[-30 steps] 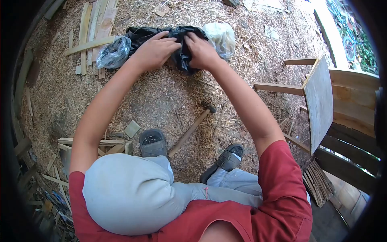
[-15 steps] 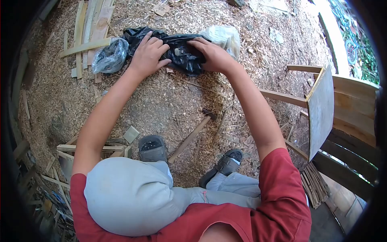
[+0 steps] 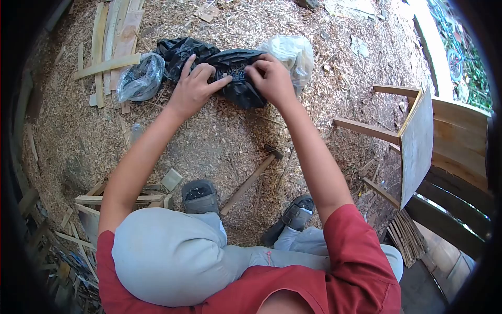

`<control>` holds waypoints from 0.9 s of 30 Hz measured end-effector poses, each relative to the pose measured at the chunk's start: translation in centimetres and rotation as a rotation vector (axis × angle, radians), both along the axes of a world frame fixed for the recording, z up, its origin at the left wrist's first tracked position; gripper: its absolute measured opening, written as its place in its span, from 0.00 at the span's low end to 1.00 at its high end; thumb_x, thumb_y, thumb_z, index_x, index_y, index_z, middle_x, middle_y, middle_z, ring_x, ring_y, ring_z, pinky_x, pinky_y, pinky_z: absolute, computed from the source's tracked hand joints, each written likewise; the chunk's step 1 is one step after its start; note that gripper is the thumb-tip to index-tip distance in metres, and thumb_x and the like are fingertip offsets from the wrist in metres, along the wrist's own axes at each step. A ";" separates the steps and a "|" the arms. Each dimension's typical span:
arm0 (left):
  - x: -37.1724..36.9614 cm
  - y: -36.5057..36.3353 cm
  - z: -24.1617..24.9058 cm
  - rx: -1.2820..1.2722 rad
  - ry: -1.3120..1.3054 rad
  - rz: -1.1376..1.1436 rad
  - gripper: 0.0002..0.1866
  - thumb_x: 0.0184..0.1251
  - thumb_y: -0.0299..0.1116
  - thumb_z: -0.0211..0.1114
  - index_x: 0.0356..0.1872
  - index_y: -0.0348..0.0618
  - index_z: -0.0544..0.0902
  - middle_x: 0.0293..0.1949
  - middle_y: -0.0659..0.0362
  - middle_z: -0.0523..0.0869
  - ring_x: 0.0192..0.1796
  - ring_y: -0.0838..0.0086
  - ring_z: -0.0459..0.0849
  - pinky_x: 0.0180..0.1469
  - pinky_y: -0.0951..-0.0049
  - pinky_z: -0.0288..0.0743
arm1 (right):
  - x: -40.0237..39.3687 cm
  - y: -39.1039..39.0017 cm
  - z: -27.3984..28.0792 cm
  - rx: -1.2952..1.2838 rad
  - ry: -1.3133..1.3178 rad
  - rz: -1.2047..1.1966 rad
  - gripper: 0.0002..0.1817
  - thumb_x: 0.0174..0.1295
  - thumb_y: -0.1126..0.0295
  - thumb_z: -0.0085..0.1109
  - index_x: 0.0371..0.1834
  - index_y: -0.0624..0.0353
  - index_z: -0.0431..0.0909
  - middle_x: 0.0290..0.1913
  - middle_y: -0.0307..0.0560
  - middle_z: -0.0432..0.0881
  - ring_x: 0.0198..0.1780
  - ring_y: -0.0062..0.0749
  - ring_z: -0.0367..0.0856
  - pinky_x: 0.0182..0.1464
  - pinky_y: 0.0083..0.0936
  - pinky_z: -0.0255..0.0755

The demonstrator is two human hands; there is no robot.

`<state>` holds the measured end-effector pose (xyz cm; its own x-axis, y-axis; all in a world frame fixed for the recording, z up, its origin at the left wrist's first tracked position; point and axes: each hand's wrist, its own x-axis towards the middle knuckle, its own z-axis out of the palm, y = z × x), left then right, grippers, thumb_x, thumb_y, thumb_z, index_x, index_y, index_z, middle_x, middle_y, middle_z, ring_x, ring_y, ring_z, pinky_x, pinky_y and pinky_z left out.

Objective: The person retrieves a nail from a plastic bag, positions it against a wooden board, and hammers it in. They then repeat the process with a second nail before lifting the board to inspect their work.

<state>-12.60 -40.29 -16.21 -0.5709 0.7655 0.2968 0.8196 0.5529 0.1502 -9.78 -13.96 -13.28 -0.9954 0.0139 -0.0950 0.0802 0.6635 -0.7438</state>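
Observation:
A black plastic bag [image 3: 243,96] lies with its mouth spread apart on the wood chips in front of me. Small dark bits show inside it, too small to name. My left hand [image 3: 196,89] grips the near left edge of the bag, thumb reaching toward the opening. At the right side of the mouth, my right hand [image 3: 272,81] has bent fingers closed on the plastic. A whitish plastic bag [image 3: 293,55] sits just behind the right hand, and a clear plastic bag [image 3: 140,78] lies left of the black one.
A hammer [image 3: 251,180] lies between my sandalled feet. Wooden strips [image 3: 110,47] are stacked at the upper left. On the right stands a wooden piece with legs [image 3: 415,149]. A small square tile-like piece [image 3: 171,179] lies by the left sandal [image 3: 200,196].
The black bag's mouth is spread wider, showing more of the dark bits inside. My right hand has turned and its fingers have curled inward; the left hand has shifted slightly down.

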 end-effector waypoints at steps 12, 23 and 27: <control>0.0 0.3 -0.6 0.161 -0.179 0.007 0.26 0.70 0.24 0.68 0.68 0.56 0.85 0.62 0.59 0.87 0.70 0.62 0.84 0.83 0.45 0.62 | 1.3 -1.9 -2.3 0.202 0.329 0.033 0.08 0.60 0.76 0.75 0.42 0.59 0.88 0.44 0.52 0.85 0.45 0.53 0.87 0.49 0.43 0.81; 0.1 -0.2 -0.8 0.213 -0.269 0.016 0.29 0.67 0.23 0.69 0.69 0.56 0.84 0.60 0.57 0.87 0.69 0.59 0.84 0.83 0.41 0.63 | 1.6 -2.4 -2.4 0.033 0.373 -0.066 0.05 0.67 0.74 0.70 0.40 0.63 0.83 0.43 0.56 0.85 0.47 0.59 0.85 0.51 0.48 0.78; 0.1 -0.3 -0.3 0.197 -0.284 0.013 0.30 0.66 0.23 0.69 0.70 0.56 0.84 0.61 0.56 0.87 0.70 0.59 0.84 0.84 0.41 0.62 | 2.2 -2.4 -1.7 -0.021 0.291 -0.093 0.06 0.68 0.73 0.70 0.39 0.64 0.84 0.41 0.57 0.85 0.47 0.56 0.86 0.51 0.43 0.79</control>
<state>-12.46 -40.64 -16.50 -0.6615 0.7013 0.2659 0.7226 0.5009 0.4764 -7.58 -16.34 -14.94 -0.9753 0.1069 0.1931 -0.0791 0.6472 -0.7582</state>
